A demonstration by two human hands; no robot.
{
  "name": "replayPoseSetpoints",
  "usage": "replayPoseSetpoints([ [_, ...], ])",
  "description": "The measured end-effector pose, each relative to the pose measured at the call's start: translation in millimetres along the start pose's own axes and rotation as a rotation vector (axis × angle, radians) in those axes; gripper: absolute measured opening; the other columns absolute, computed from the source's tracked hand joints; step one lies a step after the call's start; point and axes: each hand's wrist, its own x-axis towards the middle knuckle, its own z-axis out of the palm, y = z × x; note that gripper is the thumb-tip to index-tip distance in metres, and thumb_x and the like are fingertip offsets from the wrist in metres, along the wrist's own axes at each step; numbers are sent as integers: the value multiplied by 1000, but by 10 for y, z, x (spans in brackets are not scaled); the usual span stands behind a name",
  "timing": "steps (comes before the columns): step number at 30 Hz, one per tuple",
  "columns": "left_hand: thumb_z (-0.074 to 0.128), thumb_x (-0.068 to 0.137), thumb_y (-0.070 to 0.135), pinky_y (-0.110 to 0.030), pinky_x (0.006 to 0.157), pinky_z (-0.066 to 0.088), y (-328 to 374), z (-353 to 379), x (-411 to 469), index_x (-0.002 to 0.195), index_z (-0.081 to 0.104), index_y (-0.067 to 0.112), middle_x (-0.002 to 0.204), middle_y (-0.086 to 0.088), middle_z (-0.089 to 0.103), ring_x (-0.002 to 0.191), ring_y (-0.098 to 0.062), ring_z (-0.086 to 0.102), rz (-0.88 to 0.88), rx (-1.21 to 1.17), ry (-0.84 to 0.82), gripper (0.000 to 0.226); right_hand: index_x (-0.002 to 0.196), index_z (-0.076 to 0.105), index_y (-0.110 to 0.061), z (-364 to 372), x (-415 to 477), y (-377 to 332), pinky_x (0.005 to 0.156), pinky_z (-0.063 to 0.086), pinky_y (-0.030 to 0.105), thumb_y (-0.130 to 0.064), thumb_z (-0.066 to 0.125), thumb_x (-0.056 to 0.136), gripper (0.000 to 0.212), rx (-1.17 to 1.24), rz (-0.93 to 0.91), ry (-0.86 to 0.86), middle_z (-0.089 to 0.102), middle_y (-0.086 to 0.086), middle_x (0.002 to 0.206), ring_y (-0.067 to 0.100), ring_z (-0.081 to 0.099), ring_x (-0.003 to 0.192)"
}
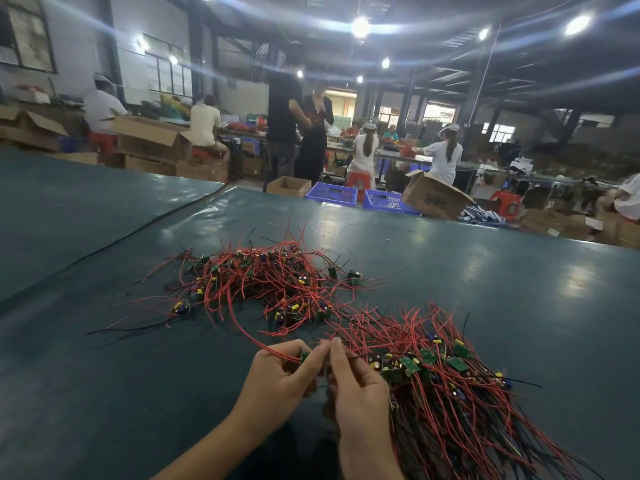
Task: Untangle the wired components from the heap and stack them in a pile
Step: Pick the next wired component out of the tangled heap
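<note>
Red wire in hand: 1 wired component (304, 356), a small green board trailing a long red lead, sits pinched between both hands just in front of the wearer, low over the worktop.
Left hand (277, 372): fingers closed on the board end of that component.
Right hand (356, 382): thumb and forefinger nipped on a red lead at the fingertips, touching the left hand; its heel rests against the sorted pile.
Lead: it arcs from the hands back up toward the heap, so it looks not yet fully free.
Heap (263, 282): a loose snarl of red and black wires with small boards and capacitors, further out on the worktop, still sizeable.
Pile (446, 386): to the right of the hands, wires lying roughly parallel, boards gathered near the top.
Progress: judging by bulk, roughly half is sorted; much of the heap is left.
Worktop (104, 375): dark green sheet, bare around both bundles.
Beyond: workers, cardboard boxes and blue crates (336, 195).
</note>
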Motion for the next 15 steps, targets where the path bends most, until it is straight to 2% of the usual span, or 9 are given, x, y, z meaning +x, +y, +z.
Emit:
replayPoseSetpoints([
  [1, 65, 79, 44, -24, 51, 44, 7, -1, 0, 65, 63, 1, 52, -1, 59, 50, -13, 54, -7, 4, -21, 45, 77, 80, -26, 37, -8, 21, 79, 58, 39, -40, 66, 83, 21, -29, -4, 4, 76, 2, 80, 17, 72, 82],
  [2, 66, 78, 44, -23, 51, 44, 15, -4, 4, 64, 64, 3, 52, -1, 59, 50, -12, 55, -15, 1, -37, 44, 76, 80, -25, 53, -8, 26, 85, 57, 42, -36, 64, 88, 23, -49, -10, 20, 77, 4, 83, 20, 72, 87],
  [3, 67, 79, 44, -23, 51, 45, 24, -10, 9, 62, 64, 7, 51, -1, 59, 49, -12, 55, -17, -3, -48, 41, 76, 80, -24, 51, -4, 17, 84, 57, 42, -35, 63, 89, 24, -47, -16, 44, 76, 4, 82, 21, 72, 86],
  [5, 71, 83, 43, -24, 50, 45, 45, -31, 27, 57, 63, 10, 49, -3, 58, 47, -14, 54, -11, -12, -53, 42, 75, 80, -20, 4, 18, -59, 61, 53, 30, -38, 64, 83, 26, 38, -14, 105, 71, 1, 68, 13, 64, 62],
  [7, 72, 83, 43, -24, 50, 44, 64, -68, 54, 55, 63, 11, 49, -4, 56, 46, -15, 52, -25, -46, -28, 43, 76, 79, -14, -95, 55, -161, 39, 36, 19, -39, 63, 81, 30, 163, 14, 176, 59, -4, 55, 5, 43, 42],
  [9, 70, 78, 45, -22, 50, 44, 79, -111, 79, 51, 62, 17, 49, -2, 54, 46, -14, 51, -49, -72, 23, 40, 79, 77, -11, -205, 85, -253, 33, 26, 16, -33, 61, 89, 29, 239, -1, 233, 55, -5, 54, 2, 33, 37],
  [11, 69, 71, 49, -20, 49, 44, 76, -135, 98, 48, 61, 19, 48, -2, 53, 46, -12, 50, -91, -85, 109, 39, 77, 76, -12, -263, 89, -307, 34, 25, 15, -30, 59, 92, 29, 239, -69, 254, 54, -3, 55, 2, 31, 38],
  [15, 66, 69, 54, -20, 46, 44, 55, -127, 109, 55, 63, 16, 52, -4, 58, 46, -11, 51, -147, -209, 303, 41, 74, 76, -10, -190, 23, -303, 33, 25, 16, -37, 60, 81, 33, 259, -106, 104, 58, 2, 58, 5, 33, 37],
])
